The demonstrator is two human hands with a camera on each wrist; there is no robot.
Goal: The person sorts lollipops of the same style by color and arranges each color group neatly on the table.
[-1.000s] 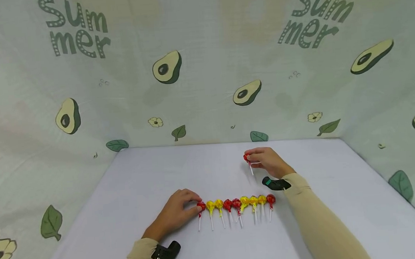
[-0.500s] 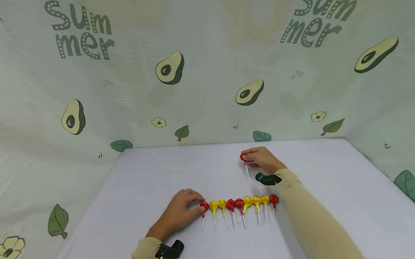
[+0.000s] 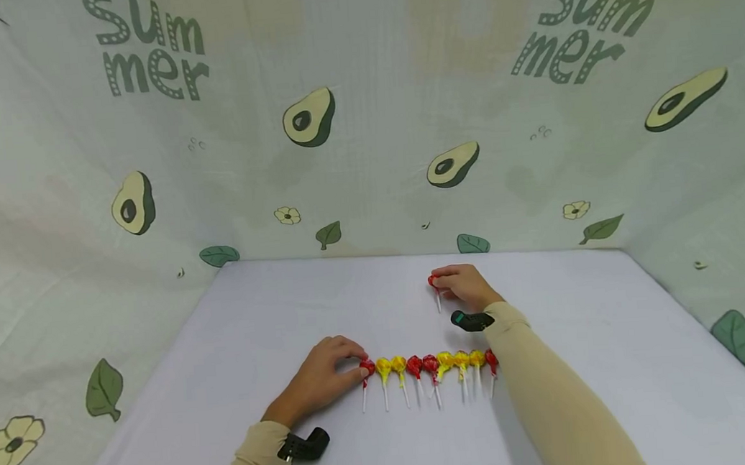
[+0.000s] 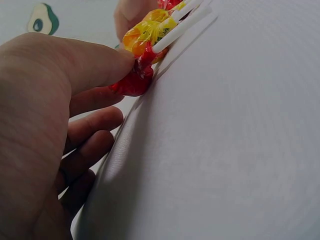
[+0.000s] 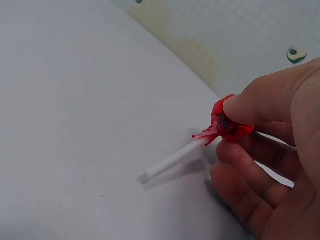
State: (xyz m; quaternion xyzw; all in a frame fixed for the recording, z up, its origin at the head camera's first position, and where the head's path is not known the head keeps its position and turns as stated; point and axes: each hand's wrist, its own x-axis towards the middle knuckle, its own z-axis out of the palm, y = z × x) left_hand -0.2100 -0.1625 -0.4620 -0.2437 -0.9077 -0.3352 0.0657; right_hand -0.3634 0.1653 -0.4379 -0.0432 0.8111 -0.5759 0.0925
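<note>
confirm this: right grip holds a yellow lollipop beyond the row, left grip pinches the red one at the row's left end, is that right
Not quite: the lollipop in the right grip is red, not yellow, as the right wrist view shows. It is beyond the row, and the left grip does pinch the red lollipop at the row's left end.

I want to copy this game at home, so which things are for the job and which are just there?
Seem part of the job:
- red lollipop pinched by the right hand
- red end lollipop pinched by the left hand
- other red and yellow lollipops in the row
- white table under them

Seem just there:
- avocado-print cloth
- black wrist gadgets
</note>
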